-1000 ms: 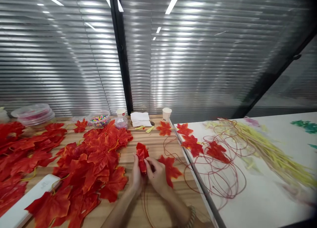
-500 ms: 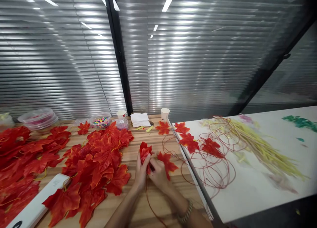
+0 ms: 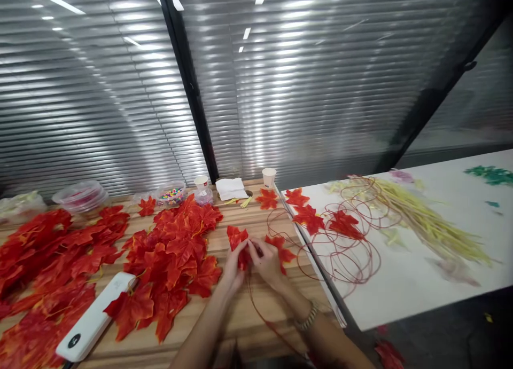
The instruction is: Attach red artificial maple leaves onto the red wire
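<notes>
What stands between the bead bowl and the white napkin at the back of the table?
In the head view, a paper cup and a clear jar stand between the bead bowl and the napkin.

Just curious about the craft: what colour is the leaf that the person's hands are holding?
Red with orange tinges; the leaf shows best in the head view.

No lettering can be read. A dark round mark on the white case (image 3: 94, 323), well left of the held red leaf (image 3: 236, 240), and a red patch on the paper cup (image 3: 201, 182) beyond it are too small.
</notes>
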Motion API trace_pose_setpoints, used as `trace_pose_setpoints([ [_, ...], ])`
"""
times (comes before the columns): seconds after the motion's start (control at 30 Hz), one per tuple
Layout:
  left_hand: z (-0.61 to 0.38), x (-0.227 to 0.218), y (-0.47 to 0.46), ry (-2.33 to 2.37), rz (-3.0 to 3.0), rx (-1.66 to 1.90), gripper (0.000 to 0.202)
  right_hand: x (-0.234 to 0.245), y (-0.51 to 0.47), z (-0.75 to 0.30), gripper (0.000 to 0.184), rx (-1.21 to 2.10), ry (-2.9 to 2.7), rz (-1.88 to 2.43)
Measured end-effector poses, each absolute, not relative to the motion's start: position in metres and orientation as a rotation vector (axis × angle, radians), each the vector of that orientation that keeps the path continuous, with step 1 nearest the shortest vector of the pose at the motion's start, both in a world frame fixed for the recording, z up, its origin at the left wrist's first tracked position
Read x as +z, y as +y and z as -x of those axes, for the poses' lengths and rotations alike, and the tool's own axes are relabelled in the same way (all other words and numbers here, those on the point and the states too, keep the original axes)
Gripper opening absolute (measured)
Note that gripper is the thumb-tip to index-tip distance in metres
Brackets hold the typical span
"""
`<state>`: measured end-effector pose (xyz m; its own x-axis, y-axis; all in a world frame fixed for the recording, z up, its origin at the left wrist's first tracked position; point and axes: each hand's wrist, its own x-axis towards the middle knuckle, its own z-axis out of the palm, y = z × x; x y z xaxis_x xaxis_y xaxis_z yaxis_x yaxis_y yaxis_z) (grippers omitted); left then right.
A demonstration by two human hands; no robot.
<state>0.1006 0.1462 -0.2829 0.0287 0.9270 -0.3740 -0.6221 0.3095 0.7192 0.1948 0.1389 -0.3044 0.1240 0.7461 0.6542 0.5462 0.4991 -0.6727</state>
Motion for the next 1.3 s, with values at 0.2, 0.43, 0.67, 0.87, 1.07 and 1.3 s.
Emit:
trace_pose_setpoints([
  [0.2, -0.103, -0.296, 0.148, 0.953, -0.466, 1.357, 0.023, -0.297, 0.128, -0.191, 0.014, 0.247, -1.527, 1.112],
  [0.43, -0.102, -0.31, 0.145, 0.994, -0.477, 1.464, 0.026, -0.301, 0.124, -0.178, 0.016, 0.193, -1.64, 1.007],
  [0.67, -0.099, -0.313, 0.149, 0.929, -0.576, 1.345, 0.027, -0.303, 0.132, -0.181, 0.018, 0.304, -1.57, 1.09],
  [0.87, -0.105, -0.303, 0.148, 0.91, -0.552, 1.356, 0.032, -0.309, 0.137, -0.181, 0.017, 0.407, -1.508, 1.13],
  [1.07, -0.11, -0.303, 0.145, 0.952, -0.531, 1.34, 0.035, -0.307, 0.141, -0.188, 0.02, 0.474, -1.414, 1.174],
  [1.3, -0.103, -0.302, 0.146, 1.097, -0.759, 1.391, 0.014, -0.293, 0.141, -0.199, 0.02, 0.444, -1.365, 1.199],
])
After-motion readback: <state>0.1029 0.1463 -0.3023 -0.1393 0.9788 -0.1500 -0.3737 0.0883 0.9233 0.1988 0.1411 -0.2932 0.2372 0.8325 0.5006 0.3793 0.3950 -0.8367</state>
